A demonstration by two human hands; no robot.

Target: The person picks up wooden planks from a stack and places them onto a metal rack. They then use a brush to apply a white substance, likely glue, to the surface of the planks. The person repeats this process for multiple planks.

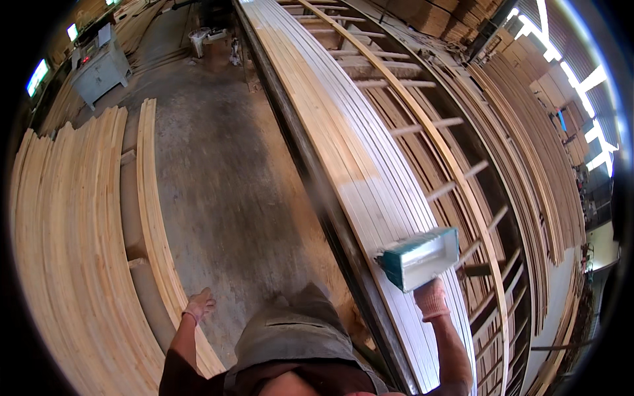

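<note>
My right hand (432, 299), in a pale knitted glove, grips a teal box-shaped container (401, 269) with a white, wet-looking inside. The container is tilted over a row of long wooden boards (310, 99). Its left edge looks dark and rough, and where it meets the boards is partly hidden. Near me and along their right side the boards are coated white; farther off, the left ones are bare wood. My left hand (200, 304), gloved too, hangs at my left with loosely parted fingers and holds nothing. It is near a bare plank (156, 198).
Stacked bare boards (69, 231) lie on the left. A dark rail (300, 155) borders the coated boards. To the right runs a wooden rack (456, 171) with crossbars. A grey metal cabinet (102, 72) and a white bucket (197, 43) stand farther back on the concrete floor (211, 165).
</note>
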